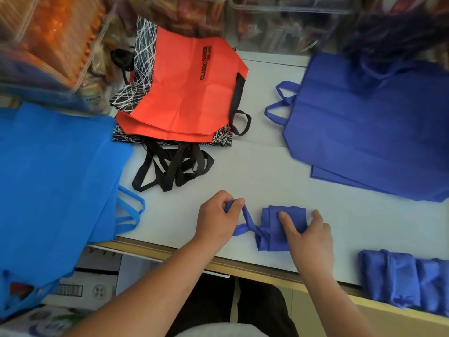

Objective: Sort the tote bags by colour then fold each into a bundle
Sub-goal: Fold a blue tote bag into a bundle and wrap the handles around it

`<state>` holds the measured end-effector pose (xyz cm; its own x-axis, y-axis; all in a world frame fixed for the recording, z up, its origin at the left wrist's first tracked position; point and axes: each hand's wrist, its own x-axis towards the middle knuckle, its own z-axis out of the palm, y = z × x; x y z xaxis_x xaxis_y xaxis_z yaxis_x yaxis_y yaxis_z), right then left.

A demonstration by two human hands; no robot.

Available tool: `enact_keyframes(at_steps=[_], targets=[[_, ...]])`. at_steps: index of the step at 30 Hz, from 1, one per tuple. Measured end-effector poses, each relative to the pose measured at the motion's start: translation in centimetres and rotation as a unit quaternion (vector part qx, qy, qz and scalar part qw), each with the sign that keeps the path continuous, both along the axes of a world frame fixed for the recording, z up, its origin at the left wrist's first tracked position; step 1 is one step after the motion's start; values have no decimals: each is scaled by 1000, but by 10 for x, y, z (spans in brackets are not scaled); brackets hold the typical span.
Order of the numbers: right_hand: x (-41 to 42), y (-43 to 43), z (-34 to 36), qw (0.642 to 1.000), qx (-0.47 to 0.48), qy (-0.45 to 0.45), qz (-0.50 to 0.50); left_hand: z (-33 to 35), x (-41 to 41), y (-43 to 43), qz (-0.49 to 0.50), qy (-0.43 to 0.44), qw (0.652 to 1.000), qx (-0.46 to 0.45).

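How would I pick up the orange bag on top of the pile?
I'd grab its black handle, coming from the right. The orange bag lies flat, and that handle loops out past its edge onto the bare table.

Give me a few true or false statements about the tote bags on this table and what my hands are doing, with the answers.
1. The left hand grips a handle of the folded dark blue bag. True.
2. The right hand hangs in the air, clear of that bag. False: it holds the bag down, thumb on top.
3. The red bags have blue handles. False: their handles are black.
4. Dark blue bundles lie at the table's near edge, to the right. True.
5. The light blue bags are already folded into bundles. False: they lie flat and unfolded on the left.
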<state>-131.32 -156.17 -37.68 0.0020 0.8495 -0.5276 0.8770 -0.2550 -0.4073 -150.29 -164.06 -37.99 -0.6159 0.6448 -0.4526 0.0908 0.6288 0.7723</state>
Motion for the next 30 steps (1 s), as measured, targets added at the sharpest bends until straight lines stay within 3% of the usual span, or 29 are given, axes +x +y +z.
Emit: enact_keyframes(at_steps=[6,11,14,16,19,21,28,30], targets=[[-10,23,19,984,-113,104,-92,11,29,3,19,8,999,-38],[-6,34,31,935,-216,241,-145,36,44,7,63,-29,996,-59],[13,41,72,930,-163,324,-65,65,47,10,83,-55,992,-84],[32,49,105,916,-126,378,50,86,48,11,78,-110,985,-109],[54,56,149,890,-72,374,250,121,52,17,13,-161,978,-135],[63,57,166,877,-15,348,330,144,55,25,-34,-154,981,-109],[71,59,194,820,197,334,421,190,67,39,-143,-148,978,-35],[73,54,203,809,200,374,406,195,69,39,-120,-161,979,-21]])
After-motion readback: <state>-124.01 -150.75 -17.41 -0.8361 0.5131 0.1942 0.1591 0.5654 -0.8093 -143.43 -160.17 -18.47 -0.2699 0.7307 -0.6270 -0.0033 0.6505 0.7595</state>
